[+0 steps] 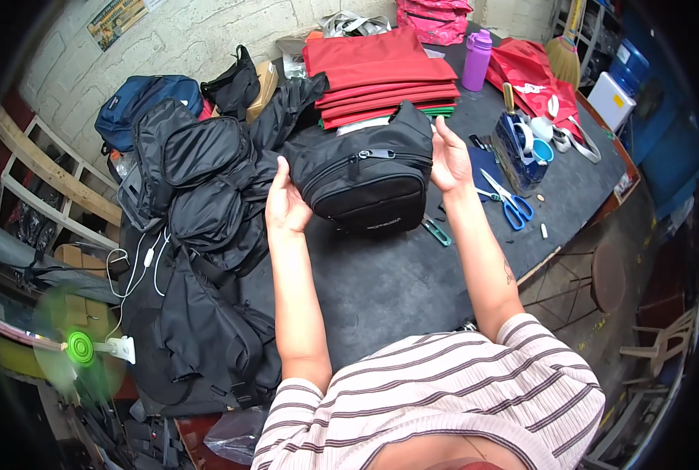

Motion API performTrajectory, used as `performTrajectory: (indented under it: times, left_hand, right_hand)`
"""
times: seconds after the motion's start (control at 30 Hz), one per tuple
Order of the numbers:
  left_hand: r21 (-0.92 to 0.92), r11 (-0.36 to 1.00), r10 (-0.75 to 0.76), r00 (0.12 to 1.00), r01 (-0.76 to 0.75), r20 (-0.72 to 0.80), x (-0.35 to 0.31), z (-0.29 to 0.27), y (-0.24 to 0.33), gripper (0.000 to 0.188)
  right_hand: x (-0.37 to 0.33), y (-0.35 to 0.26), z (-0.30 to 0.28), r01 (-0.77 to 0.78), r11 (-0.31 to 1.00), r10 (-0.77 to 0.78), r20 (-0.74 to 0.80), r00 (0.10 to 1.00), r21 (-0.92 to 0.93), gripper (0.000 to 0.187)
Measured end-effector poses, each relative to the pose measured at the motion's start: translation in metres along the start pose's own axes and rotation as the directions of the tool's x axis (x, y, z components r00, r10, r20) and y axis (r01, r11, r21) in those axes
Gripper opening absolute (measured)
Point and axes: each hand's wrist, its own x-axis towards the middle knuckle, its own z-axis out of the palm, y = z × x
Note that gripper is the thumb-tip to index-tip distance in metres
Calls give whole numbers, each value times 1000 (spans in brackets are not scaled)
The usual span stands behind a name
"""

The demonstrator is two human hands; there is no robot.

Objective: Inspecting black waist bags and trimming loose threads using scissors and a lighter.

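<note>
The left hand (288,207) is half open, thumb raised; with it I hold one side of the pouch (369,188). The right hand (450,160), similarly open, holds the opposite side. The pouch sits between both palms. I locate scissors (514,210) right of the right hand, black bags (201,153) left of the left.

The shirt (436,376) is pale and dark-striped, its sleeves (293,407) short and striped too, its collar (436,425) plain and round

Hands (289,210) (453,163) partly hidden behind black bag (365,188); fan blades (59,313) blurred; pink bag (434,22) cut by top edge.
</note>
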Motion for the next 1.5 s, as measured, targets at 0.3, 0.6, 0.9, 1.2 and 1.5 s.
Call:
performTrajectory:
  times: [0.3, 0.6, 0.9, 1.2, 1.5]
  left_hand:
    - [-212, 914, 379, 915, -346, 137, 18, -12, 5, 56]
    - [-259, 881, 465, 827, -397, 315, 13, -16, -19, 52]
    - [121, 737, 666, 745, -664, 30, 6, 9, 2, 50]
    - [69, 849, 512, 848, -524, 139, 2, -2, -14, 31]
    - [-50, 950, 305, 951, -308, -61, 24, -8, -41, 41]
  right_hand:
    - [-10, 29, -5, -239, 971, 237, -168, 957, 9, 22]
    - [-21, 17, 34, -19, 995, -6, -235, 972, -101, 25]
    - [-15, 32, 1, 262, 869, -402, -290, 869, -419, 10]
    - [-21, 4, 51, -44, 230, -470, -150, 870, -972, 13]
    - [-9, -35, 1, 252, 636, -458, -95, 884, -730, 10]
